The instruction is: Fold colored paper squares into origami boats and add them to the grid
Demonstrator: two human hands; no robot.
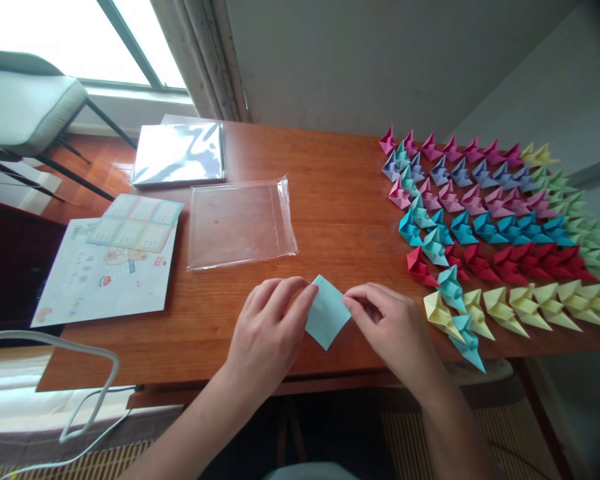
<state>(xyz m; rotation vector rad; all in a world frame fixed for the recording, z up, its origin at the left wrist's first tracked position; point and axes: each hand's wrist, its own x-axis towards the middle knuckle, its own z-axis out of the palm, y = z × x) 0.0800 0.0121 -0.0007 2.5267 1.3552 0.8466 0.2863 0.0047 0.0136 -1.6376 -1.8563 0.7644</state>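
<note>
Pale-blue paper (329,315), one: left hand (271,325), right hand (389,323) pinched edges; folding stage, we judged; next wanted aligned corners.

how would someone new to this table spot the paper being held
Start at the brown wooden table and find its near edge, where the left hand and right hand are. Between their fingertips is a pale-blue paper square, tilted like a diamond. Unlike the pointed origami pieces at right, it looks flat.
</note>
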